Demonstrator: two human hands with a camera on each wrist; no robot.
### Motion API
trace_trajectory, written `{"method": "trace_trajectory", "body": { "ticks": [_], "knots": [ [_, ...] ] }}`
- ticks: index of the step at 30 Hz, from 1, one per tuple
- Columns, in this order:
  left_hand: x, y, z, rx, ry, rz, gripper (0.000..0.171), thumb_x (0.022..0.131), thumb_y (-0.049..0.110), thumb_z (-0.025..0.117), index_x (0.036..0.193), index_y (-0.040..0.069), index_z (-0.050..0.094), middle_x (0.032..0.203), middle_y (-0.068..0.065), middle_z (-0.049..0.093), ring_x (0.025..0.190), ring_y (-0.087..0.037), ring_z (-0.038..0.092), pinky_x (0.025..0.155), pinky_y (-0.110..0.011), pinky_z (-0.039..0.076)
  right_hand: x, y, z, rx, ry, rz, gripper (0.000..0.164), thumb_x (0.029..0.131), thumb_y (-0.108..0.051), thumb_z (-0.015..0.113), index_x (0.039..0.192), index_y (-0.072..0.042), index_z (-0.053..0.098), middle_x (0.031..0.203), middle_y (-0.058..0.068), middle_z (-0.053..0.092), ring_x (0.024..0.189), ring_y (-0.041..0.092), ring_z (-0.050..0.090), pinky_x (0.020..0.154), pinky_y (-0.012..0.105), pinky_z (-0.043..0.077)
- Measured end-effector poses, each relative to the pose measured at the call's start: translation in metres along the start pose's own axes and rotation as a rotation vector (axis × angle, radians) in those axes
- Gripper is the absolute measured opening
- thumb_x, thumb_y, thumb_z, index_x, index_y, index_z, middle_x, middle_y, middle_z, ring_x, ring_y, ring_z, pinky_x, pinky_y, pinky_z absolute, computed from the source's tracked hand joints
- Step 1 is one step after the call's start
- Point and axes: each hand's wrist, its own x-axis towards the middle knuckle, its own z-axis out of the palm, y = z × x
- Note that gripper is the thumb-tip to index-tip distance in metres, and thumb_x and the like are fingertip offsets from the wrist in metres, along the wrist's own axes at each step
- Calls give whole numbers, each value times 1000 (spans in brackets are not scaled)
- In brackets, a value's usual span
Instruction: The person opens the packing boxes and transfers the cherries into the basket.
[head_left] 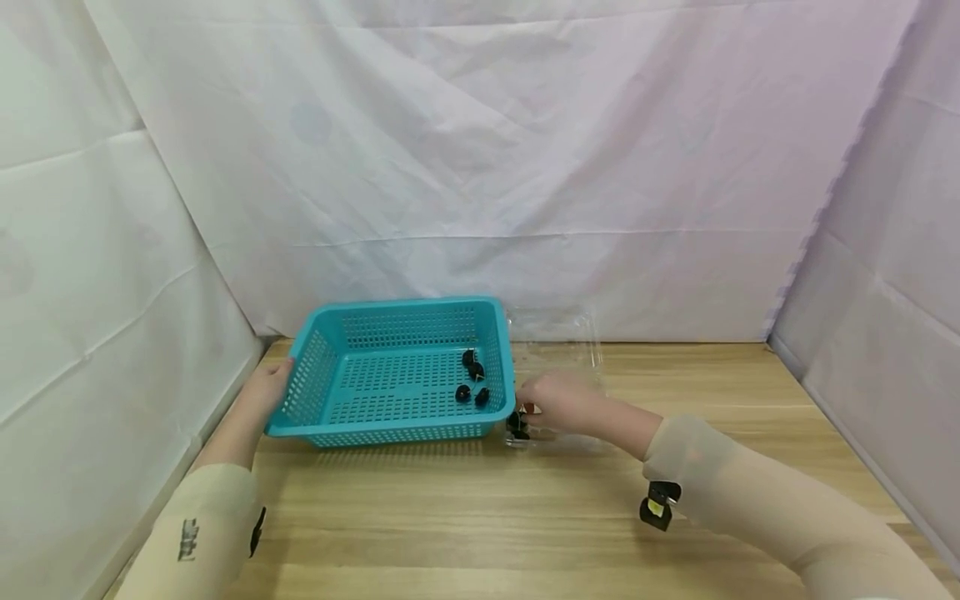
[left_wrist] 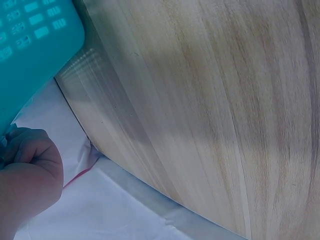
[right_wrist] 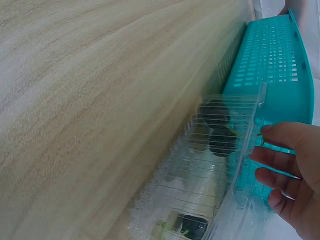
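A turquoise plastic basket (head_left: 397, 432) stands at the back left, with several dark cherries (head_left: 476, 371) at the right end of its floor. My left hand (head_left: 267, 387) grips the basket's left rim; in the left wrist view that hand (left_wrist: 35, 157) is curled at the basket's edge. Right beside the basket lies a clear plastic clamshell box (head_left: 555, 354) holding more dark cherries (right_wrist: 222, 142). My right hand (head_left: 558, 402) is over this box. In the right wrist view, the right hand's (right_wrist: 295, 170) thumb and forefinger pinch a thin green stem, the other fingers loosely bent.
The wooden table (head_left: 420, 517) extends in front of the basket and to the right of the box. White cloth (head_left: 487, 167) hangs behind and on both sides. The clamshell's lid leans open toward the back cloth. A black wrist device (head_left: 658, 504) hangs at the right sleeve.
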Motion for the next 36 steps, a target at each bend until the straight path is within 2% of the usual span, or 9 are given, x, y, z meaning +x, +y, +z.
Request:
{"method": "trace_trajectory", "body": {
  "ticks": [7,14,19,25,31,36],
  "knots": [
    [1,0,1,5,2,-14,80,103,54,12,147,-11,25,137,-35,39,118,-44,45,89,-51,45,-1,1,4,23,6,-28,7,88,-14,72,93,-9,74,83,-6,69,71,7,61,61,23,50],
    [1,0,-1,19,0,6,80,103,54,11,146,-12,25,141,-36,35,124,-48,39,97,-56,38,-2,2,0,28,-23,-47,6,90,-10,69,91,-7,75,84,-2,71,77,12,66,66,26,53],
    [-1,-1,-2,4,3,12,78,103,52,12,146,-13,27,137,-36,39,118,-46,44,91,-53,42,-2,4,-2,8,-61,-47,8,88,-6,68,86,-9,75,80,-5,69,74,11,64,64,26,51],
    [-2,-2,-2,3,9,9,77,104,50,13,146,-12,27,135,-35,41,115,-44,46,88,-50,45,-4,5,-3,7,-92,-47,11,87,-3,67,89,-9,76,84,-2,71,80,14,67,69,27,53],
    [-4,0,-4,-3,6,0,78,103,52,13,145,-12,29,128,-33,46,105,-38,51,74,-40,49,-5,6,-5,-4,-89,-39,11,86,-3,67,87,-10,76,83,-3,71,78,14,66,67,27,53],
    [-4,0,-4,-10,12,-4,77,103,52,14,146,-11,28,126,-32,48,100,-34,54,69,-35,50,-6,5,-6,-8,-74,-54,11,87,-4,67,84,-10,75,79,-5,68,71,10,62,63,25,49]
  ]
}}
